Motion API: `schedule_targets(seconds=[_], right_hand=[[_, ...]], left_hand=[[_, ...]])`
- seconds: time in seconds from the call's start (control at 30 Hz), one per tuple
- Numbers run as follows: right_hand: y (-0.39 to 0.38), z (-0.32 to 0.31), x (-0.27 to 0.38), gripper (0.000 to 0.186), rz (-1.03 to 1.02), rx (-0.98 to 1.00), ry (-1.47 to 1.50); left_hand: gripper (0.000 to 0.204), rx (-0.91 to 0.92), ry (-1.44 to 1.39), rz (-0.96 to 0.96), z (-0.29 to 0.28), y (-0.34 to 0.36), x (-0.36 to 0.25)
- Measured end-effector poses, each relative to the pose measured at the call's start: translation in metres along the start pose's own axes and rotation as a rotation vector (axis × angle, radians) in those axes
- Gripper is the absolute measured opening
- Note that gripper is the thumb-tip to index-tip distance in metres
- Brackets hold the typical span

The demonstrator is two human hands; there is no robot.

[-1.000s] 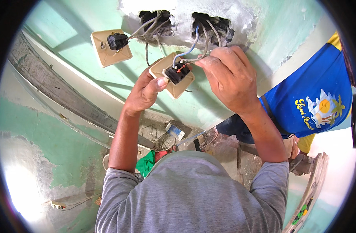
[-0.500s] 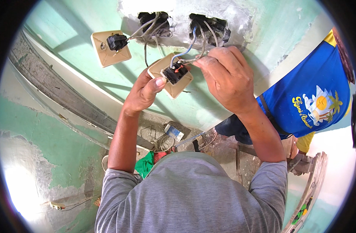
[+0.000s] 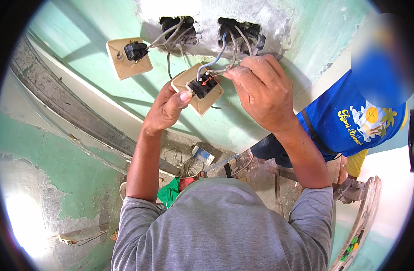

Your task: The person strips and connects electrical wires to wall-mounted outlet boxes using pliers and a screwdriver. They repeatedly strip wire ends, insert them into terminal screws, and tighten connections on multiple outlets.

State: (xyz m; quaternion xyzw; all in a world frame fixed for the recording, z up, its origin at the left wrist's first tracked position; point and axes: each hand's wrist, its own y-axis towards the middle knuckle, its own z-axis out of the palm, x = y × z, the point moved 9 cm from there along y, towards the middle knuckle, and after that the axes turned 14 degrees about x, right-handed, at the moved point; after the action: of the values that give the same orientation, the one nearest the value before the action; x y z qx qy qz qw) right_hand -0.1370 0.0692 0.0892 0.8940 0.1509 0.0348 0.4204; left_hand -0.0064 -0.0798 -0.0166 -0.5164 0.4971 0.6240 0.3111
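Note:
My left hand [image 3: 167,107] grips a square beige wall plate [image 3: 204,104] by its near left edge, thumb on top. Its back is turned up, with a black socket block [image 3: 202,86] at the centre. A blue wire [image 3: 214,62] and a grey wire [image 3: 234,49] run from this block up to the right-hand hole [image 3: 241,34] in the wall. My right hand [image 3: 263,88] pinches the grey wire close to the block, thumb against forefinger. Another beige plate [image 3: 125,67] with a black block hangs by wires from the left-hand hole [image 3: 179,30].
At the right stands a person in a blue shirt [image 3: 346,106]. A curved wooden piece [image 3: 368,207] with a green-handled tool [image 3: 350,248] lies at the lower right. Below my arms, a small blue-and-white box [image 3: 203,155] and loose wire [image 3: 193,166] sit on the littered floor.
Both hands keep nearly the same place and grip on the plate and the grey wire. The person at the right has shifted slightly, and that person's upper part is now blurred.

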Motion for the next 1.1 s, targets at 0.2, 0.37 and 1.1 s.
schedule_targets(seconds=[0.2, 0.37, 1.1], right_hand=[[0.002, 0.000, 0.000, 0.012, -0.010, 0.001, -0.011], [0.005, 0.000, 0.001, 0.013, 0.002, 0.015, -0.024], [0.003, -0.008, 0.008, 0.014, 0.015, -0.003, -0.001]], left_hand=[[0.075, -0.021, 0.011, -0.036, 0.001, -0.001, -0.003], [0.075, -0.014, 0.025, -0.070, -0.005, -0.003, 0.003], [0.064, -0.012, 0.000, -0.043, 0.008, -0.003, -0.005]])
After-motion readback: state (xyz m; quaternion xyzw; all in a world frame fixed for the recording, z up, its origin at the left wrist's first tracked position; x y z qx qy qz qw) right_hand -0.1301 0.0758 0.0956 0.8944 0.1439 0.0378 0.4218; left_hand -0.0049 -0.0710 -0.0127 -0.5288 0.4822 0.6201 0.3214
